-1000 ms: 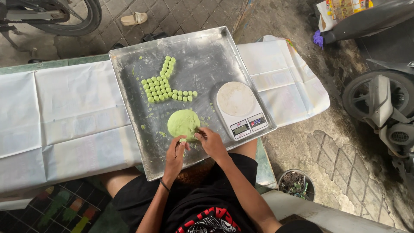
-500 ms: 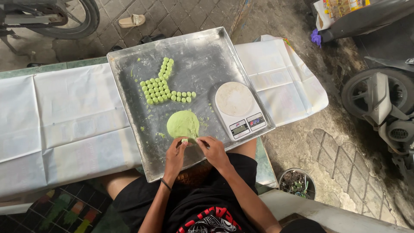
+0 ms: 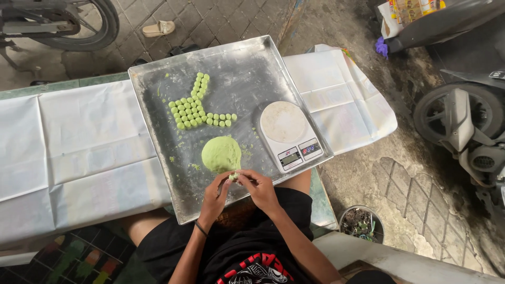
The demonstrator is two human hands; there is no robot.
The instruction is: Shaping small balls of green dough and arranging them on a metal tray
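Both hands had pulled back off the pale green rounded dough lump [image 3: 221, 153] since the earlier frames and met at its near edge; lump itself hadn't shifted.

Head view: left hand [image 3: 215, 197] and right hand [image 3: 258, 190] were fingertip to fingertip, each grip pinched shut on one small green dough piece [image 3: 233, 176], just beside the lump's near edge. Lump sat on the large square dull-silver metal tray [image 3: 158, 158], near side, centre. Beyond it, rows of small green dough balls [image 3: 195, 111] lay packed in an L-shaped cluster. White digital kitchen scale with round platform [image 3: 289, 134] sat on the tray's right side, platform bare. Tray rested on the white-cloth-covered table [image 3: 79, 152].

Judgement: step in hand looked like portioning, a pinch being worked between the fingers. Next move would call for rolling it round and placing it touching the end of a row, without denting neighbours.
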